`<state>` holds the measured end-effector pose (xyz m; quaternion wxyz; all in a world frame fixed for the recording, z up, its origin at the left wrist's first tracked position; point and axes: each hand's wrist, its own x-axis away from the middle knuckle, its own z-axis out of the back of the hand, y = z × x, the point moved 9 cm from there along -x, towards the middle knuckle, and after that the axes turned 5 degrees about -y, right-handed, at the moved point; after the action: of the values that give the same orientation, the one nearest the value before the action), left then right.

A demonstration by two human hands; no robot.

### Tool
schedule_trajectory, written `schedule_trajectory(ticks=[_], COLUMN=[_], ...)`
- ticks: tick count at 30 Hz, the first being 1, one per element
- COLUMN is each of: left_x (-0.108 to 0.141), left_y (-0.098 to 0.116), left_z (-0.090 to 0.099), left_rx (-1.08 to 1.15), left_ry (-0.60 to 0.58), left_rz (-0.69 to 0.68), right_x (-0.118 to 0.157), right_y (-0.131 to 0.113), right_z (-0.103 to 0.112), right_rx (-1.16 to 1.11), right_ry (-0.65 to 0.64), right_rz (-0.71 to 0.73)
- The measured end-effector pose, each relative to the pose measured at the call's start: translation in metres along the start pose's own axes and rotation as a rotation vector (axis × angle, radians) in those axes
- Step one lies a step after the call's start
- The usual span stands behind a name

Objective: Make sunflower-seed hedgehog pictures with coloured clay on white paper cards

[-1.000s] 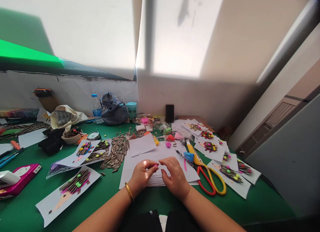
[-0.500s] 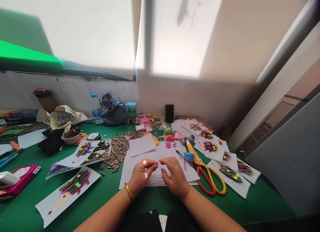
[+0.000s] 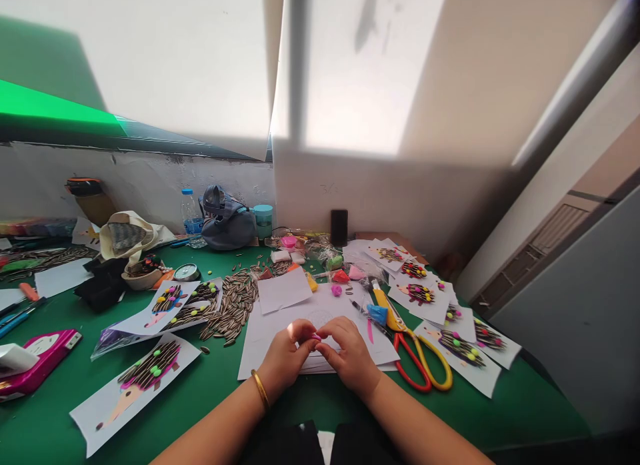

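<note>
My left hand (image 3: 284, 355) and right hand (image 3: 353, 354) meet, fingers nearly closed, pinching a small pink piece (image 3: 316, 336) between them, above the paper sheets (image 3: 265, 329) by the counter's (image 3: 215, 391) near edge. Too hard a squeeze could flatten it; a loose pinch could drop it. Its visible sliver runs roughly left to right; my fingertips hide its ends, so I can't tell which way it points.

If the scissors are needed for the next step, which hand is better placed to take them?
Probably the right hand: the scissors lie to its right, handles nearer the person. The left hand is farther and would reach across the right. Both meet at a small pink piece.
</note>
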<state>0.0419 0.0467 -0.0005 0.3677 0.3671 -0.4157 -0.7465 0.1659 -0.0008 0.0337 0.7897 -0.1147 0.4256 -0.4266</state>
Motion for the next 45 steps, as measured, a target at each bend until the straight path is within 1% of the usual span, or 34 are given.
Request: schedule_trajectory(ticks=[3, 9, 14, 20, 26, 30, 34, 39, 42, 45], left_x=[0.0, -0.002, 0.0, 0.0, 0.0, 0.001, 0.001, 0.001, 0.003, 0.004], left_y=[0.001, -0.003, -0.006, 0.001, -0.001, 0.004, 0.009, 0.012, 0.012, 0.017], left_z=[-0.002, -0.004, -0.002, -0.009, -0.006, -0.005, -0.001, 0.002, 0.002, 0.002], left_rx=[0.004, 0.143, 0.112, 0.116, 0.083, 0.001, -0.079, -0.138, -0.146, -0.163], left_ry=[-0.021, -0.086, -0.042, -0.115, -0.078, -0.082, -0.06, -0.024, -0.02, -0.015], left_rz=[-0.007, -0.006, 0.01, -0.036, -0.034, -0.06, -0.052, -0.053, -0.079, -0.143], right_x=[0.001, 0.001, 0.001, 0.002, 0.003, 0.004, 0.003, 0.002, 0.001, 0.001], right_y=[0.002, 0.005, 0.006, 0.011, 0.007, 0.009, 0.008, 0.006, 0.006, 0.005], right_z=[0.0, 0.003, 0.002, 0.003, 0.005, 0.006, 0.004, 0.005, 0.006, 0.005], right_rx=[-0.038, -0.068, -0.095, -0.09, -0.072, -0.074, -0.09, -0.072, -0.047, -0.019], right_ry=[0.004, 0.02, 0.011, 0.027, 0.062, 0.068, 0.043, 0.05, 0.065, 0.064], right_rz=[-0.005, -0.035, -0.027, -0.069, -0.048, -0.055, -0.039, -0.051, -0.065, -0.063])
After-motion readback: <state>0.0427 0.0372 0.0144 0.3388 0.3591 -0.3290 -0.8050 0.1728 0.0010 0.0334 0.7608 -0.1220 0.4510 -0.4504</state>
